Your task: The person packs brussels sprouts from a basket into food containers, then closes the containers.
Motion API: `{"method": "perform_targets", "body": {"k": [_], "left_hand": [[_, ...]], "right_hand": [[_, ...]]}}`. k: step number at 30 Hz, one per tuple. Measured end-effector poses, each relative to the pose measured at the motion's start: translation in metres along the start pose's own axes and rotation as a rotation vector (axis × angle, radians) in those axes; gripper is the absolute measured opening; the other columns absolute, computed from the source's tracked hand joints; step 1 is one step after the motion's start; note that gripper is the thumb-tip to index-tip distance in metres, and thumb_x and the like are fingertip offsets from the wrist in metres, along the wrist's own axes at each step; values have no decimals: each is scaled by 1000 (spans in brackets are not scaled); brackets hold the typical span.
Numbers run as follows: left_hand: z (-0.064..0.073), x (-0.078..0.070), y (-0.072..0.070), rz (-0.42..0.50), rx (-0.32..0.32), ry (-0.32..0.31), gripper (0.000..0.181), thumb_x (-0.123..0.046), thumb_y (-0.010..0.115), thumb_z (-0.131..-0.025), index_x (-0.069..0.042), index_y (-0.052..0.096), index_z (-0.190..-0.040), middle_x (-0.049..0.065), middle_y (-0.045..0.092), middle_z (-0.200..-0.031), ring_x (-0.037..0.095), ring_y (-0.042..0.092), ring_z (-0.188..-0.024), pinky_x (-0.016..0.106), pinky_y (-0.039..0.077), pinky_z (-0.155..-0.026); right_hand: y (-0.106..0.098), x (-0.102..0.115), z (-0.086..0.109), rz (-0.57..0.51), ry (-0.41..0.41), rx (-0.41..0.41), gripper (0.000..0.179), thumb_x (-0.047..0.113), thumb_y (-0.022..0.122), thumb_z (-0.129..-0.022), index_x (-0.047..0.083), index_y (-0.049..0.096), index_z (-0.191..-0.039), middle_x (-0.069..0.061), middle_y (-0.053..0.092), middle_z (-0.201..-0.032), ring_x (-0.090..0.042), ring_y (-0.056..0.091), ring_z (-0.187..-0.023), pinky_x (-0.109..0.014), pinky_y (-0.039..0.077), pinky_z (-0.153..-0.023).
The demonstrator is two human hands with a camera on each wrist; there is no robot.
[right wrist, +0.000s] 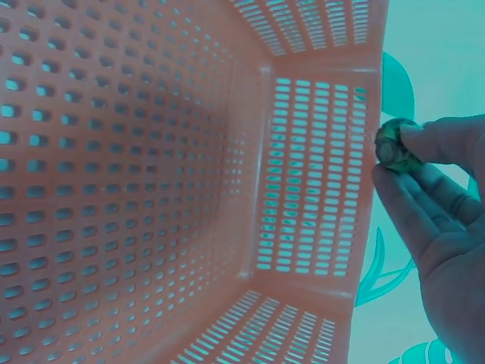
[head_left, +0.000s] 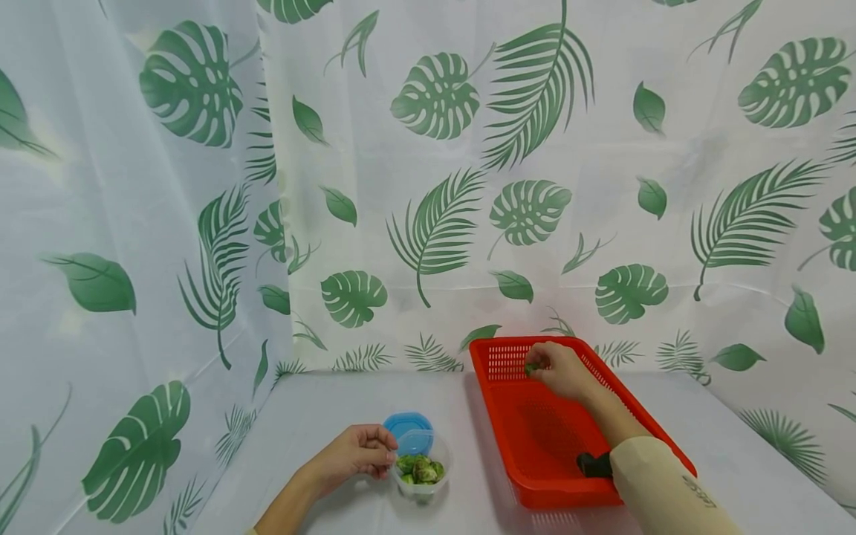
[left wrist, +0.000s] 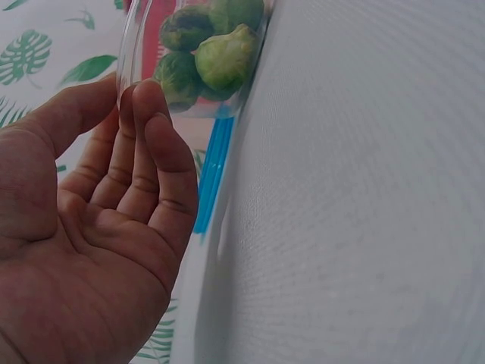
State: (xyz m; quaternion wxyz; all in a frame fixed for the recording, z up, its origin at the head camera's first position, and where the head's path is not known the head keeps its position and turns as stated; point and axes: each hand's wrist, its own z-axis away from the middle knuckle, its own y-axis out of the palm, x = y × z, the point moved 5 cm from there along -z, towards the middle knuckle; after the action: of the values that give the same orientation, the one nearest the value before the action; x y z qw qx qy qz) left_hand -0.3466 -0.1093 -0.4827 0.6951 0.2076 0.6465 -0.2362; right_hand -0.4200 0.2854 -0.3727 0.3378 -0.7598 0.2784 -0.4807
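In the head view, my left hand (head_left: pixel 357 455) pinches the rim of a small clear plastic container (head_left: pixel 423 489) between thumb and fingers. Several green Brussels sprouts (left wrist: pixel 227 57) lie inside that container. Up at the far end of a red perforated basket (head_left: pixel 500 438), my right hand (head_left: pixel 560 369) holds a single Brussels sprout (right wrist: pixel 395 145) between thumb and fingertips. In the right wrist view this sprout is level with the basket's rim, its cut stem end facing the camera. The basket floor in that view shows only holes.
A round blue lid (head_left: pixel 404 425) sits just behind the clear container. Beside the right sleeve (head_left: pixel 658 475), a black rounded object (head_left: pixel 594 465) shows over the basket's near end. White leaf-printed sheets (head_left: pixel 435 223) rise behind and to the left of the white table (head_left: pixel 321 401).
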Motion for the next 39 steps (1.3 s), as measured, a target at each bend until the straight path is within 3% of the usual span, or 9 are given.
{"method": "perform_targets", "body": {"k": [13,22,33,39], "left_hand": [[-1,0,-1,-3,0,1,36,-15,73,-97,8,61,-122,1,73,-92,12,68,-79,31,59,-74],[0,-1,0,-7,0,3,37,-14,73,-97,9,60,-123,1,72,-90,12,68,-78,30,59,-74],[0,-1,0,-14,-7,6,38,-15,73,-97,9,60,-123,1,72,-90,12,68,-78,30,59,-73],[0,0,0,-10,-7,3,38,-15,73,-97,9,60,-123,1,72,-91,12,69,-78,30,59,-73]], "right_hand": [[-4,26,-3,3,-119,-91,15,3,74,-93,11,72,-106,-7,69,-102,-24,62,-95,-47,58,-90],[-5,49,-6,-16,-187,-133,21,4,74,-93,11,72,-113,-8,69,-109,-24,63,-97,-49,60,-92],[-10,98,-5,-78,-340,-162,21,-2,74,-92,4,72,-112,-11,69,-111,-27,68,-101,-48,60,-92],[-7,118,-6,-124,-372,-165,23,-2,74,-92,6,71,-114,-8,68,-113,-25,70,-103,-43,61,-90]]}}
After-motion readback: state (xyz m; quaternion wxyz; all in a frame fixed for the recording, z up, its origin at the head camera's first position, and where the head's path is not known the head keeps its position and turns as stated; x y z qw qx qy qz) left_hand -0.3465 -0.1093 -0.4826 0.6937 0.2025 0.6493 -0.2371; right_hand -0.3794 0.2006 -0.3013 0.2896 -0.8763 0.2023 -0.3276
